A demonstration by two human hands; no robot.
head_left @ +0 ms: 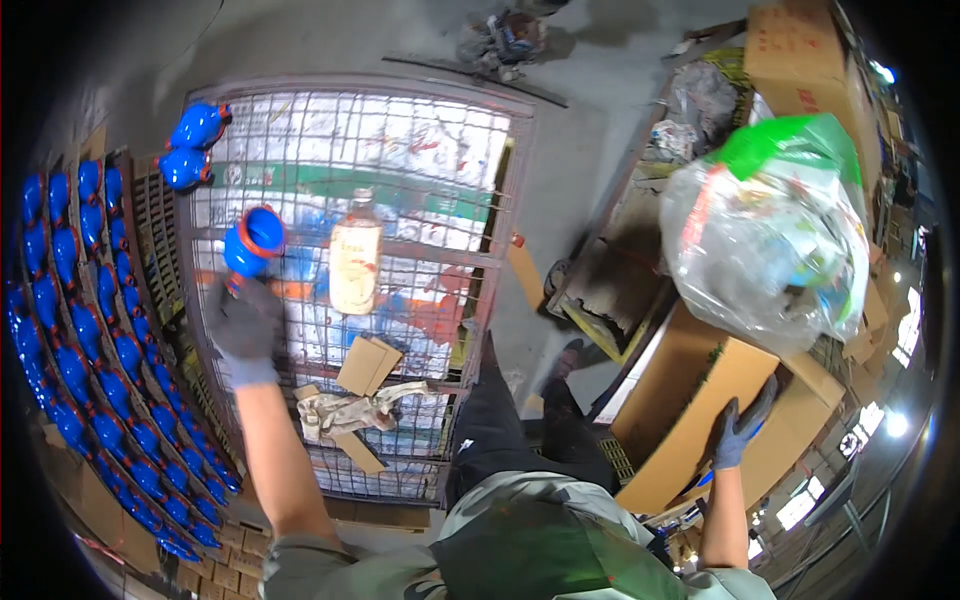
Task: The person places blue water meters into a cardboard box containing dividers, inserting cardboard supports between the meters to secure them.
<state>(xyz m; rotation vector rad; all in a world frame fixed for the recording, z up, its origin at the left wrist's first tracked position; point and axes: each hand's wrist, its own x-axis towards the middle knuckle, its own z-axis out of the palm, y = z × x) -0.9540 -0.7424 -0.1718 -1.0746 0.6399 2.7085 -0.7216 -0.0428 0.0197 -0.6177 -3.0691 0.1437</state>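
My left hand [246,318], in a dark glove, is closed on the lower end of a glossy blue fitting [240,250] with a wide, red-rimmed mouth. It holds the fitting above the left side of a metal grate table [400,262]. Two similar blue fittings [192,145] lie together at the table's far left corner. A labelled bottle [356,255] with pale contents is on the grate, right of the held fitting. My right hand [740,430], gloved too, rests on the edge of an open cardboard box [690,410], its fingers along the flap.
Rows of blue fittings [85,330] fill a rack at the left. A rag [360,410] and cardboard pieces [368,364] lie on the grate's near part. A full clear plastic bag [770,250] sits beyond the box. A tall carton [800,50] stands at the far right.
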